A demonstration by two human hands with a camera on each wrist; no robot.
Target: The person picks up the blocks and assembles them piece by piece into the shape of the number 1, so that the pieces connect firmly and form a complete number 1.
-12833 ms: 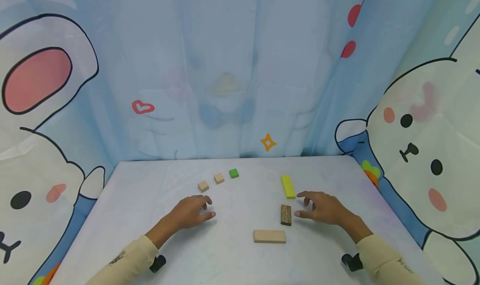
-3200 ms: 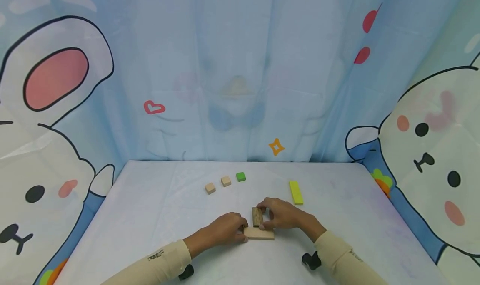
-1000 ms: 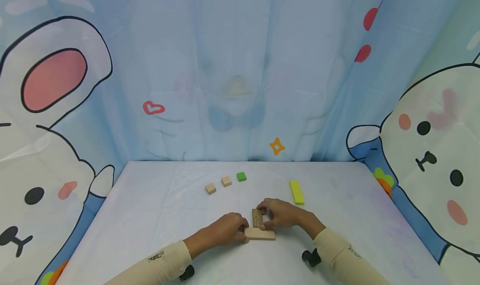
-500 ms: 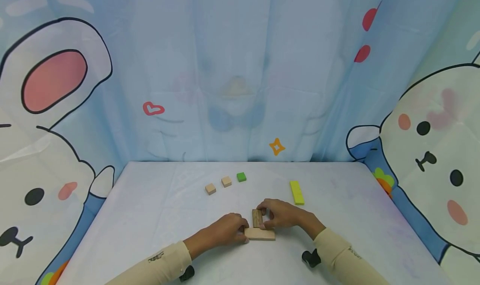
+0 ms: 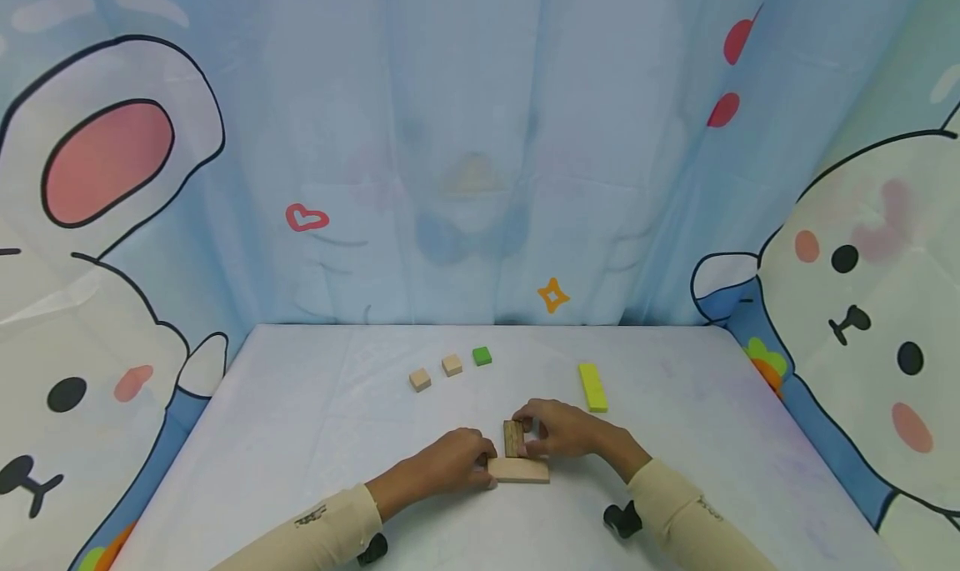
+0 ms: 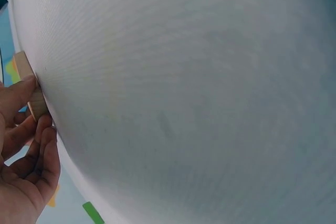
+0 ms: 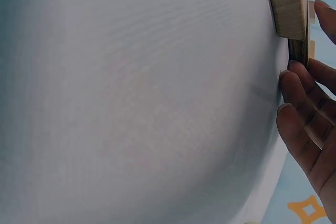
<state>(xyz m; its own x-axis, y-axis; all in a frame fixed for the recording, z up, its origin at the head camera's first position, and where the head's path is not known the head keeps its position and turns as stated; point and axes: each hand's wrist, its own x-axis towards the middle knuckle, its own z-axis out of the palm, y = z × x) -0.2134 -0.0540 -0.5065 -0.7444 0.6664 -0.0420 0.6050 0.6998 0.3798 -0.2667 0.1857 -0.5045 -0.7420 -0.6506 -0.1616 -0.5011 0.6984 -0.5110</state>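
In the head view a light wooden plank (image 5: pixel 519 471) lies flat on the white table, long side facing me. My left hand (image 5: pixel 448 461) pinches its left end between thumb and fingers; the left wrist view also shows the plank (image 6: pixel 23 65) in that grip. Behind the plank, at right angles to it, a dark brown wooden block (image 5: pixel 513 439) meets its far long edge. My right hand (image 5: pixel 566 429) holds this block from the right with curled fingers and thumb, covering part of it. The right wrist view shows the dark block (image 7: pixel 298 51) at the fingertips, beyond the plank's end.
Two small plain wooden cubes (image 5: pixel 420 379) and a green block (image 5: pixel 482 356) lie farther back, left of centre. A yellow plank (image 5: pixel 592 388) lies behind the right hand. A printed blue curtain (image 5: pixel 465 137) hangs beyond the table's far edge.
Since the earliest frame, both hands have come together at the centre and taken hold; the dark block has moved left to the plank's far edge. Over the last second nothing visibly moves.
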